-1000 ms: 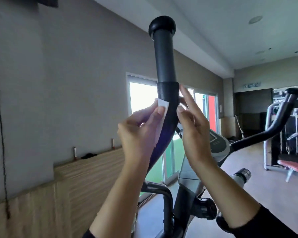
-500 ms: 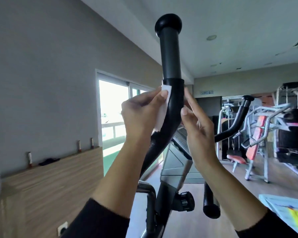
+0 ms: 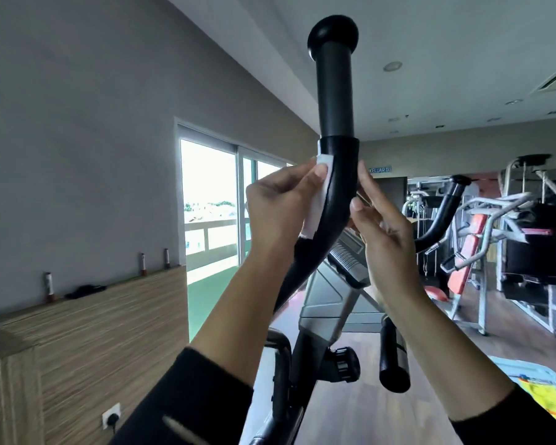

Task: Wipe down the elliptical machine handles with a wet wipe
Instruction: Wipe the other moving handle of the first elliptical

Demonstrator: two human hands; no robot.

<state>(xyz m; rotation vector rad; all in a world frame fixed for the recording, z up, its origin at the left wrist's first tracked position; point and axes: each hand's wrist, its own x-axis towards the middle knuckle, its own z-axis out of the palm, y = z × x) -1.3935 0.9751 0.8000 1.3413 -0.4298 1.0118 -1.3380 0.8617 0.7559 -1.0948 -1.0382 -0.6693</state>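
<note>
The elliptical's left handle (image 3: 334, 101) is a black bar with a round knob on top, rising in the middle of the view. A white wet wipe (image 3: 316, 200) lies against the handle's left side, just below the foam grip's lower edge. My left hand (image 3: 278, 203) pinches the wipe and presses it to the bar. My right hand (image 3: 381, 226) rests on the bar's right side with fingers straight; whether it holds the wipe's far end is hidden. The machine's other handle (image 3: 443, 207) stands to the right, behind my right hand.
The elliptical's console (image 3: 347, 261) and frame sit below my hands. A grey wall with a wooden ledge (image 3: 87, 303) runs on the left, a glass sliding door (image 3: 212, 200) beyond. Weight machines (image 3: 523, 239) fill the right. A yellow and blue packet (image 3: 540, 390) lies at the lower right.
My view has swung right, bringing the weight machines and the packet into sight. Both hands stay on the same part of the handle, with the wipe still pressed to it.
</note>
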